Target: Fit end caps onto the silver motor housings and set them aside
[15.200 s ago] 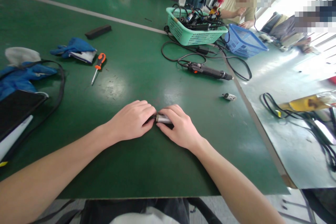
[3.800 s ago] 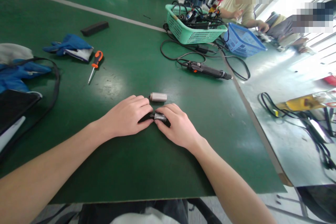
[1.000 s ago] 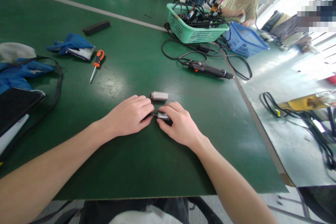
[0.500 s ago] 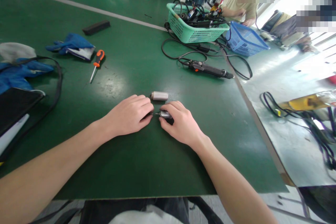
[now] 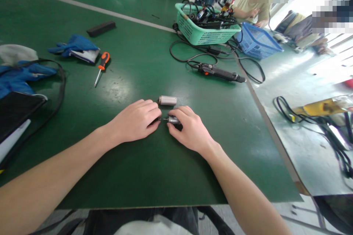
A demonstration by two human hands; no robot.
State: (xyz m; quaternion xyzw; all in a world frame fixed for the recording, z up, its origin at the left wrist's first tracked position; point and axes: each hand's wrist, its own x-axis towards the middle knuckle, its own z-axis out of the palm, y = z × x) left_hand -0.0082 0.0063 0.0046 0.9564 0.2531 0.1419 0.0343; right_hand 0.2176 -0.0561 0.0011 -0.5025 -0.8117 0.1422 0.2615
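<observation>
My right hand (image 5: 189, 126) is closed around a small metal cylinder with a thin shaft (image 5: 173, 119), which looks like a small motor; the shaft points left. Facing it, my left hand (image 5: 142, 119) is closed, thumb against the fingers, around a small dark piece (image 5: 157, 119) that is mostly hidden. A narrow gap separates the shaft from the left fingertips. Just beyond both hands, a silver metal sleeve (image 5: 168, 100) lies on its side on the green table (image 5: 143, 176).
An orange-handled screwdriver (image 5: 102, 64), blue gloves (image 5: 75, 48) and a black bar (image 5: 101, 28) lie at left. A corded electric screwdriver (image 5: 220, 73) lies right, before a green basket (image 5: 205, 36) of tools and a blue basket (image 5: 255, 42). Another person (image 5: 252, 7) sits beyond.
</observation>
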